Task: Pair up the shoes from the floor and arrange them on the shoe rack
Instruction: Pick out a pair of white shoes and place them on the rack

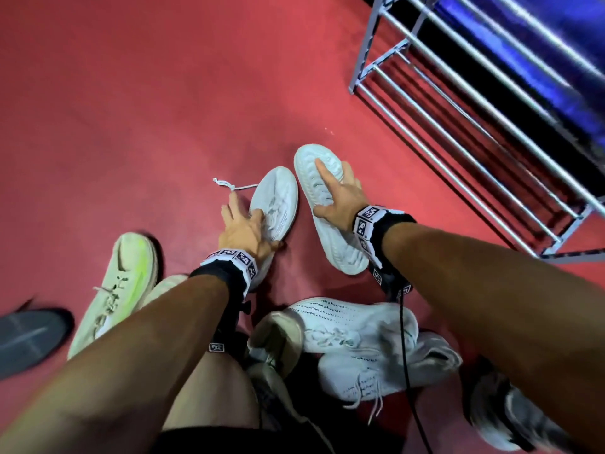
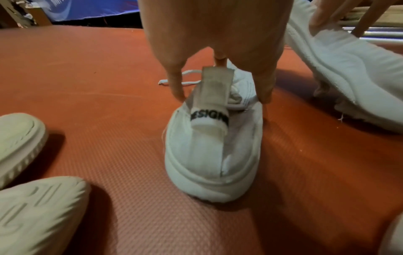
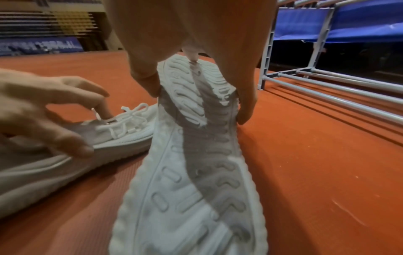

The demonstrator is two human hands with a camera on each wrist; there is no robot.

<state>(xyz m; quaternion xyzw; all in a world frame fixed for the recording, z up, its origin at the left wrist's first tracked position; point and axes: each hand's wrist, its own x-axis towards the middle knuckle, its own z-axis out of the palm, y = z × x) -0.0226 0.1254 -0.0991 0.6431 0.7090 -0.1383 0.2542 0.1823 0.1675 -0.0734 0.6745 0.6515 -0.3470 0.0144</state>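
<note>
- We are looking down at a grey metal-barred shoe rack, standing on the red floor to the right of us with no shoes showing on its visible bars.
- We are handling a pair of white knit sneakers lying side by side just short of the rack, their toes pointing away from us.
- We are gripping the overturned sneaker, its ridged white sole facing up, with our right hand: thumb and fingers are clamping its two edges at the forefoot while the index finger is lying straight along the tread.
- We are taking the upright sneaker with our left hand, thumb and fingers curling over the sides of its collar beside the tongue, its loose lace trailing on the floor.
- We are judging both shoes light and soft: the knit upper is likely yielding under a pinch, the foam sole flexing but holding shape, so the sole edges and the heel collar are offering the firmest hold.
- We are leaving other shoes near our legs, among them a cream sneaker with a neon-yellow stripe.
</note>
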